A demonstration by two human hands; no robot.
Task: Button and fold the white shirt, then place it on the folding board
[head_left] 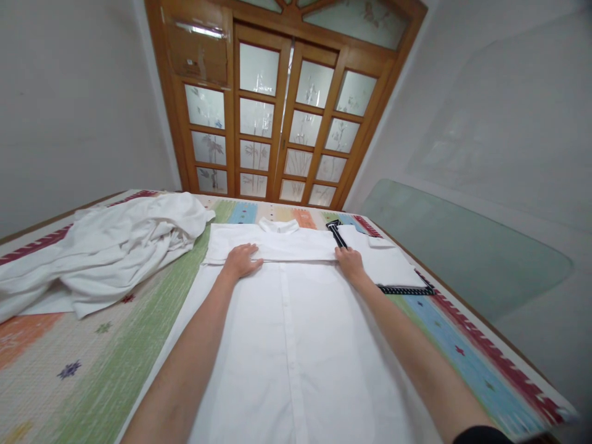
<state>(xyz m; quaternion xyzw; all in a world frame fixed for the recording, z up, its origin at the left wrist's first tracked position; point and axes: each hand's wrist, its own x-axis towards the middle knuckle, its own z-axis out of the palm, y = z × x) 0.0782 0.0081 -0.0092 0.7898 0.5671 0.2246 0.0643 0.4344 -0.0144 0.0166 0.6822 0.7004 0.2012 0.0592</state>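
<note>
Head view: a white button-front cotton shirt (296, 345) lies flat, collar away from the viewer, on a bed covered by a colourful striped woven bedspread (106, 370). The left hand (240, 259) and right hand (350, 262) rest open, palms down, on a band of the shirt folded across the shoulders. This appears to be the folding stage; next likely calls for smoothing that band flat. A crumpled white heap (106, 253) lies left; a folded white garment (388, 262) right.

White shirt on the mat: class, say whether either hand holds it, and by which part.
Neither hand grips it. The left hand and right hand lie flat on the folded band across the white shirt, below the collar, fingers outstretched.
</note>
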